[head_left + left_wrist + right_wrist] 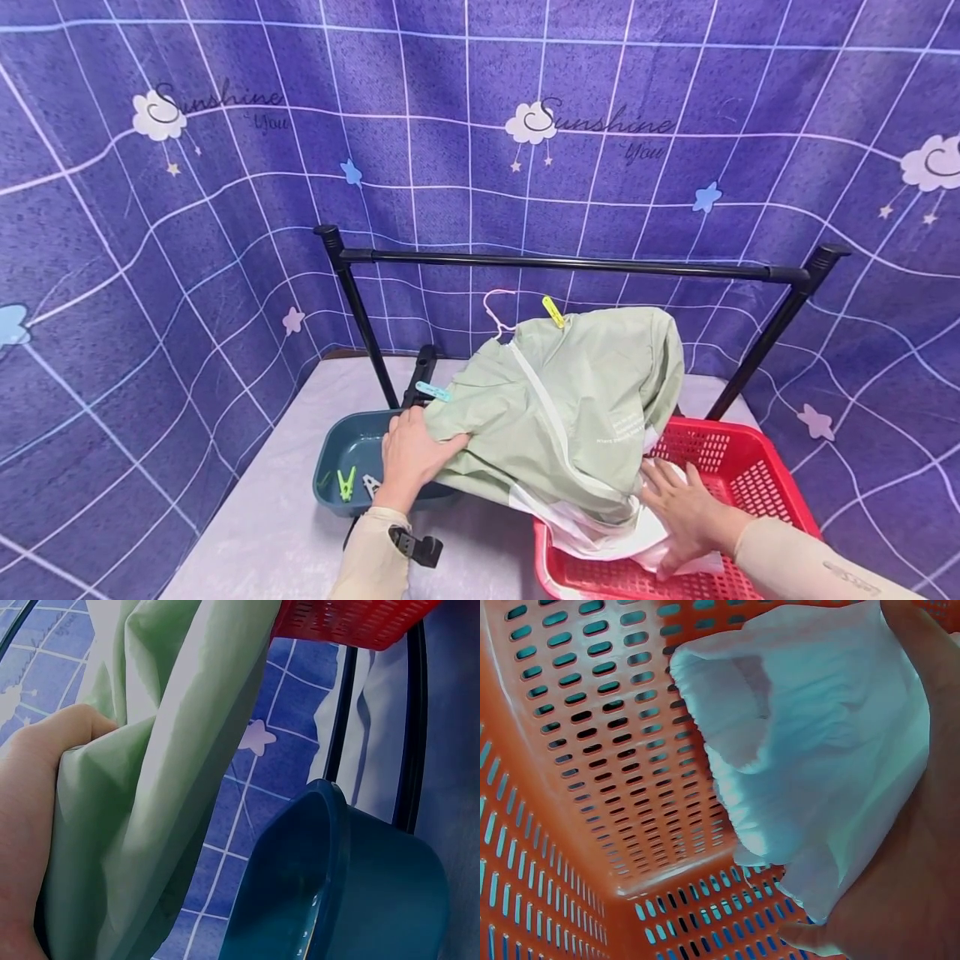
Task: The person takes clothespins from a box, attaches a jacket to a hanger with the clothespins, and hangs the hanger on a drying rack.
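Observation:
A pale green jacket (555, 392) with a white zip strip and white lower parts is on a pink hanger (495, 312). A yellow clothespin (553, 312) sits at its top and a blue clothespin (432, 391) at its left shoulder. My left hand (416, 454) grips the green fabric just below the blue clothespin, thumb over a fold (112, 765). My right hand (686, 508) lies with spread fingers against the jacket's white part, above the red basket (780, 475). In the right wrist view, white gathered fabric (810, 742) hangs beside that palm.
A black rail (570, 263) on two posts spans behind the jacket. On the left, a dark teal basin (330, 454) holds a green clothespin (346, 483) and a grey-white clothespin (371, 485). A purple grid-patterned curtain (465, 150) surrounds the pale tabletop (262, 500).

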